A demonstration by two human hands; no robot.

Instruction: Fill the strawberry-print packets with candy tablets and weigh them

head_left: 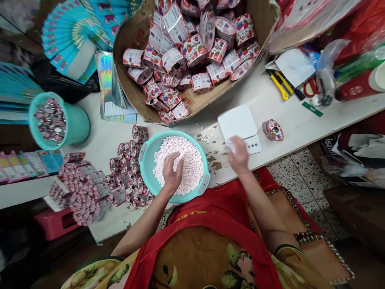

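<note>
A turquoise basin (145,168) with grey handle grips holds a heap of small pale-pink tablet candies (192,168). Inside it, my left hand (172,173) rests over the heap, thumb and fingers curved but apart, the fingertips at the candies. My right hand (239,156), a little smeared by motion, is at the near left edge of a white digital scale (238,122). Its fingers are closed, with something pale and small at the fingertips that I cannot make out. Right of the scale lies a printed strawberry-pattern wrapper ring (272,130).
Behind the basin stands a cardboard box (192,105) of similar wrappers. More wrappers (129,168) are piled at left, near a turquoise bucket (78,126) of small shiny pieces. Cutters (281,85) and red scissors (309,87) lie at right. Loose candies (206,138) dot the worn tabletop.
</note>
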